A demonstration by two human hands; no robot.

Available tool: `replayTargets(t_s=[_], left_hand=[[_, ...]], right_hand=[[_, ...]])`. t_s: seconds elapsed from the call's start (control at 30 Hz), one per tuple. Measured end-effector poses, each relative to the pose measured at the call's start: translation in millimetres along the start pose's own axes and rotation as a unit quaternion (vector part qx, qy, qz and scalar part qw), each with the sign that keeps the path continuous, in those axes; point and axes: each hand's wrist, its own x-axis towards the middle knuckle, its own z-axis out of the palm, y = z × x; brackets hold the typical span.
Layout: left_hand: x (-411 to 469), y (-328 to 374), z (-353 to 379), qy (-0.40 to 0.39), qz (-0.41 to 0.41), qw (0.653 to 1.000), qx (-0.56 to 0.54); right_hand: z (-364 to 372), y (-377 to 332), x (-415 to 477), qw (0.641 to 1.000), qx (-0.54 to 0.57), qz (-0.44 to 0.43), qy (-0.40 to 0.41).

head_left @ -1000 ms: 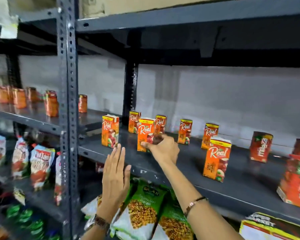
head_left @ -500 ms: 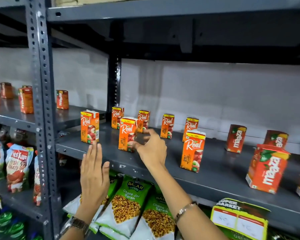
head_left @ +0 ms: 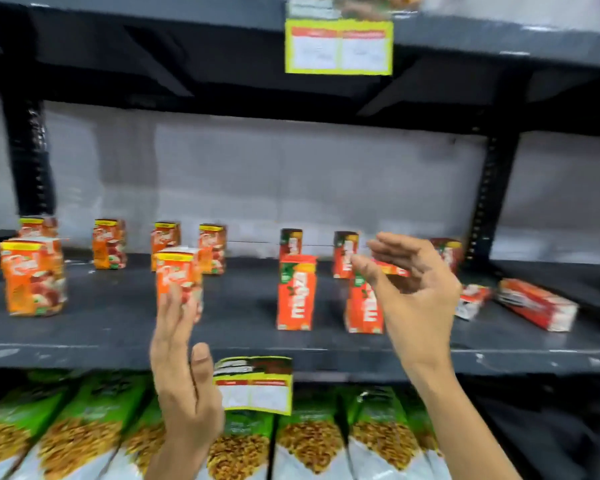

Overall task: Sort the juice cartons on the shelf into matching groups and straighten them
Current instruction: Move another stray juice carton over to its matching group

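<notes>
Several orange Real cartons (head_left: 32, 277) stand on the left half of the grey shelf (head_left: 118, 323), some at the back. Red Maaza cartons (head_left: 296, 292) stand upright in the middle, and two more lie flat at the right (head_left: 537, 304). My left hand (head_left: 184, 382) is raised flat and open before the shelf edge, its fingertips in front of a front Real carton (head_left: 179, 271). My right hand (head_left: 413, 292) hovers with curled, spread fingers in front of a front Maaza carton (head_left: 362, 311), holding nothing. The frame is blurred.
Green snack bags (head_left: 312, 438) fill the shelf below. A yellow-green price tag (head_left: 253, 386) hangs from the shelf's front edge, and another (head_left: 338, 46) hangs from the shelf above. Dark uprights (head_left: 489, 195) stand at the back left and right.
The view has swung to the right along the shelf. My right hand left the Real cartons and moved over to the Maaza cartons. My left hand stayed raised and open.
</notes>
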Motion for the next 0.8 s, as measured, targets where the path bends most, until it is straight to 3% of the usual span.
replayTargets(t_s=[0.13,0.23,0.4,0.53,0.8], left_hand=[[-30,52,74,-0.109,-0.002,0.992,-0.059],[-49,75,114,-0.198,0.029,0.979,-0.038],[-67,87,160,-0.284,0.112,0.952,0.036],[-76,82,176,-0.300,0.143,0.934,0.132],[-87,73,170,-0.261,0.159,0.934,0.187]], right_hand=[[-82,61,26,0.988,-0.127,0.081,0.033],[-130,105,41,0.969,-0.197,0.145,0.043],[-167,146,64,0.949,-0.221,0.222,0.015],[-154,147,72,0.935,-0.246,0.245,-0.069],[-91,140,74,0.894,-0.338,0.278,-0.095]])
